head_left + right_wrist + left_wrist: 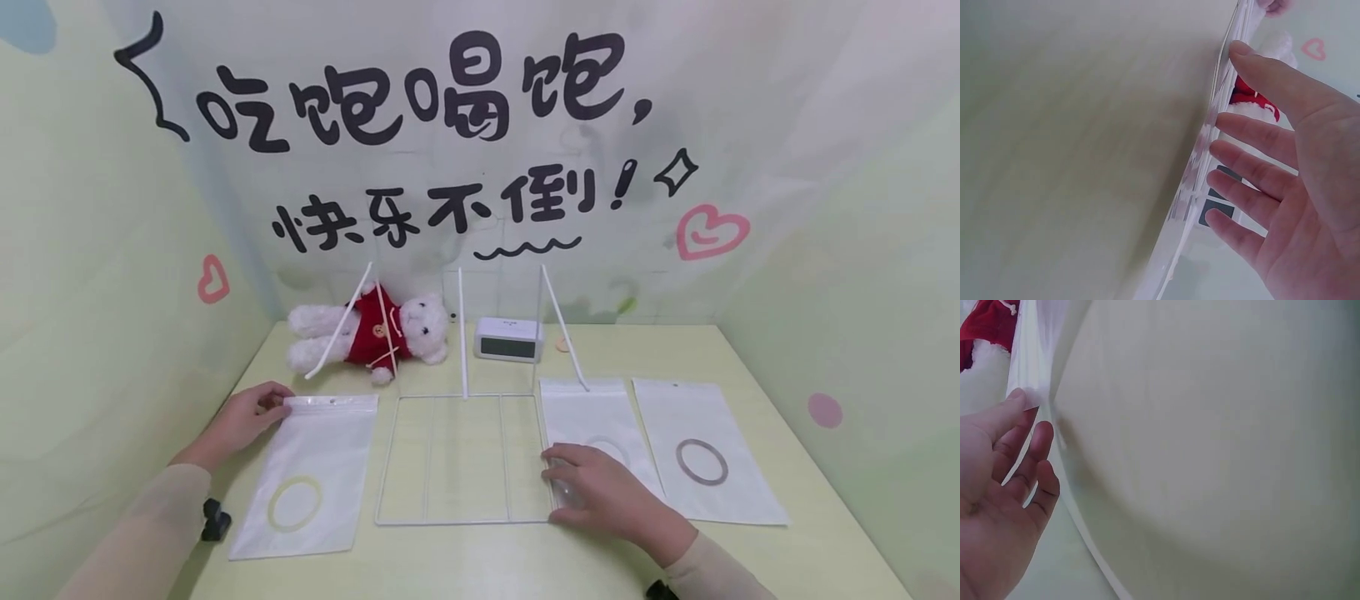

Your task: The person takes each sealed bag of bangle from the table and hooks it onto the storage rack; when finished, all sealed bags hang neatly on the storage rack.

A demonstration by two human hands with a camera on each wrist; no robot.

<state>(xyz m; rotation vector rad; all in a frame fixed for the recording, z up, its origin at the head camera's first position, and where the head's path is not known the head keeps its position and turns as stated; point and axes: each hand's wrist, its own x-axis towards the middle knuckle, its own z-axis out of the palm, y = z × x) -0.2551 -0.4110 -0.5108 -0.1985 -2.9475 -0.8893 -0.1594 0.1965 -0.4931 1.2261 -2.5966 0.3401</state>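
In the head view, my left hand (251,419) is at the upper left corner of a white zip bag (322,450) bearing a yellow ring. Thumb and finger pinch that corner in the left wrist view, where my left hand (1004,469) shows its other fingers loosely bent. My right hand (603,496) lies beside the right edge of a white wire rack (450,523), partly over a second white bag (577,404) with a pale ring. From the right wrist view, the fingers of my right hand (1291,169) are spread and touch the thin edge there.
Another white bag (738,496) with a brown-grey ring lies at the far right. Behind the rack, a white plush bear (425,325) in a red top lies on its side by a white digital clock (508,339). Slanted rack wires (566,329) rise above the table.
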